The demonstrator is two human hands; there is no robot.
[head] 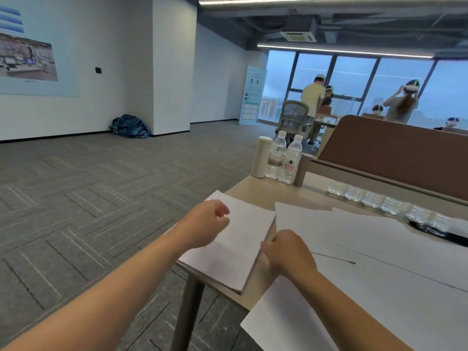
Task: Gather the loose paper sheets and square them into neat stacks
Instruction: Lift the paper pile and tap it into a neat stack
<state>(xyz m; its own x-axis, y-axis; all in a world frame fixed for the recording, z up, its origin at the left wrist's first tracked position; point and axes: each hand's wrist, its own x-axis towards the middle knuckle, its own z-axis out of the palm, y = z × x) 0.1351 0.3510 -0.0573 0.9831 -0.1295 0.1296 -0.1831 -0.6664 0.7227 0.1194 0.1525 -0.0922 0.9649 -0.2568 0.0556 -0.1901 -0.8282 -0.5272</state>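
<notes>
Stack: the stack (235, 239) lies flat on the left corner of your desk (255, 193), with its near corner reaching the desk's edge. Its sides look fairly even.
Loose sheets: the sheets (379, 249) are spread to the right of the stack, overlapping each other at slightly different angles. One hangs over the near edge of the desk.
Left hand: your left hand (206, 225) is over the stack's left half, fingers loosely curled with nothing held between them.
Right hand: your right hand (287, 253) is at the stack's right edge, its back toward you. The fingers are hidden, so you cannot tell whether it grasps the paper or only touches it.
Bottles: two capped bottles (291, 160) stand upright and touching at the far left of the desk. They look clear, and their fill level is hard to judge.
Cylinder: a white cylinder (260, 157) stands just left of the bottles. Its contents are unseen.
Bottle row: a row of clear bottles (374, 200) runs along the foot of the brown divider (392, 153), beyond the sheets.
</notes>
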